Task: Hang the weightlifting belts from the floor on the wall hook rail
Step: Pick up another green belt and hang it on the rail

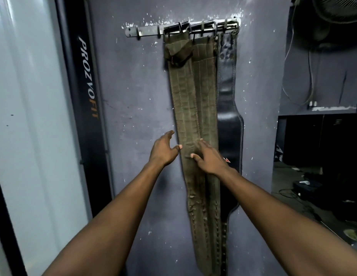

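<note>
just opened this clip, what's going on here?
A person stands at a grey wall with a metal hook rail. Three weightlifting belts hang from it: two olive fabric belts side by side and a black leather belt to their right. Both hands are open against the hanging olive belts. The left hand is at their left edge; the right hand lies flat on them. Neither grips anything. The rail's left hooks are bare.

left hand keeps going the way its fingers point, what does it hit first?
Probably the left edge of the olive canvas belt: the left hand points up and right, open, fingertips almost at it. If it passes left of the edge, the wall. Depth unclear.
</note>
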